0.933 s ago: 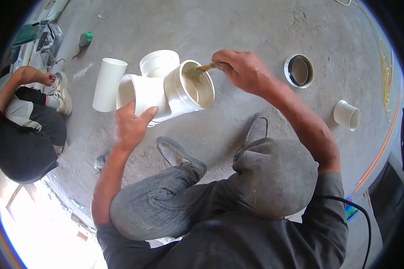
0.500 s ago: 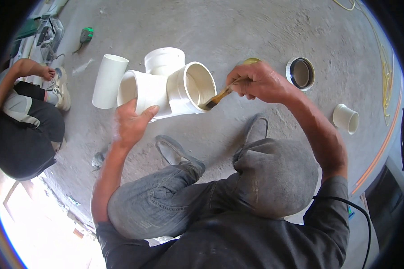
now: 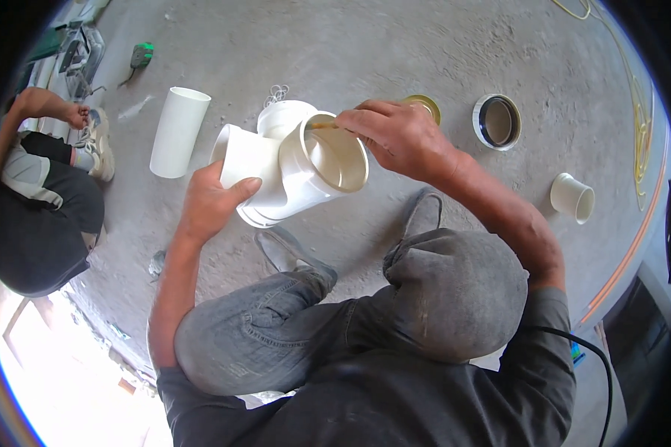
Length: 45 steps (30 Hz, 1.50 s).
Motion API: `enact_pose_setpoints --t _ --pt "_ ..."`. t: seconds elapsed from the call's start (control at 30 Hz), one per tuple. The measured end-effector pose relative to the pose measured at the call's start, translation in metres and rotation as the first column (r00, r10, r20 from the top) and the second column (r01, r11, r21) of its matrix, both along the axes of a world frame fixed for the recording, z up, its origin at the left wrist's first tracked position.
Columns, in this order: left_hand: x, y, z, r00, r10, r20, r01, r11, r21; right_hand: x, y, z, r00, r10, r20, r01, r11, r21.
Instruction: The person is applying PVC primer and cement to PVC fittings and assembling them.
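Observation:
My left hand (image 3: 215,205) grips a white plastic pipe fitting (image 3: 265,167) by its left socket, thumb along the outside and fingers hooked into the opening. Several round sockets branch from the fitting, held tilted above the floor. In my right hand (image 3: 404,141) is a paintbrush (image 3: 322,126), its tip at the upper inner wall of the wide right socket. Most of the brush handle is hidden by my fingers. Partly behind that hand lies a round gold-coloured lid (image 3: 427,106). An open round can (image 3: 497,122) with dark contents stands farther right.
A white pipe length (image 3: 180,132) stands left of the fitting, a short white pipe piece (image 3: 572,198) lies at right. A green-and-black tape measure (image 3: 142,55) is at far left. Another person (image 3: 45,201) crouches at left. Yellow cord (image 3: 640,141) runs along the right.
The fitting has turned and tilted in my left hand, its underside swinging toward me. The brush has moved from the socket's lower rim to its upper inner wall.

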<state>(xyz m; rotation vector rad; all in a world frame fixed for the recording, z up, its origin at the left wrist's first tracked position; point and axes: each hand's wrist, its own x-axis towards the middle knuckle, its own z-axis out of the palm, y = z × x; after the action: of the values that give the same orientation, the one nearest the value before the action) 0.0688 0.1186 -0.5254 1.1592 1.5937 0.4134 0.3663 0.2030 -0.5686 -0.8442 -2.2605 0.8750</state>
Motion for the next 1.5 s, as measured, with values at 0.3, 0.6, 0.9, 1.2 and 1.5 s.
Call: enact_pose_setpoints --t 0.3,0.6,0.9,1.2,1.5 --pt "-0.004 -0.002 0.000 0.982 -0.058 -0.180 0.069 0.996 0.058 0.026 0.013 0.003 0.901 0.236 0.364 -0.202 0.971 -0.127" --pt "-0.009 -0.005 -0.005 0.998 -0.017 -0.064 0.017 1.000 0.002 0.027 0.011 -0.014 0.963 -0.139 0.232 0.270 0.537 -0.799" --pt "-0.006 -0.004 -0.004 0.997 0.042 0.062 -0.042 0.999 -0.001 0.005 -0.001 -0.004 0.820 -0.557 -0.130 0.007 0.237 -0.971" --pt "-0.014 -0.004 -0.015 0.993 -0.044 -0.114 0.033 0.995 -0.098 0.006 0.001 0.031 0.936 -0.289 -0.199 -0.040 0.476 -0.879" --pt "-0.043 -0.016 0.004 0.993 0.077 -0.088 -0.076 0.997 0.021 0.033 0.015 -0.008 0.930 -0.366 -0.028 0.142 0.428 -0.893"
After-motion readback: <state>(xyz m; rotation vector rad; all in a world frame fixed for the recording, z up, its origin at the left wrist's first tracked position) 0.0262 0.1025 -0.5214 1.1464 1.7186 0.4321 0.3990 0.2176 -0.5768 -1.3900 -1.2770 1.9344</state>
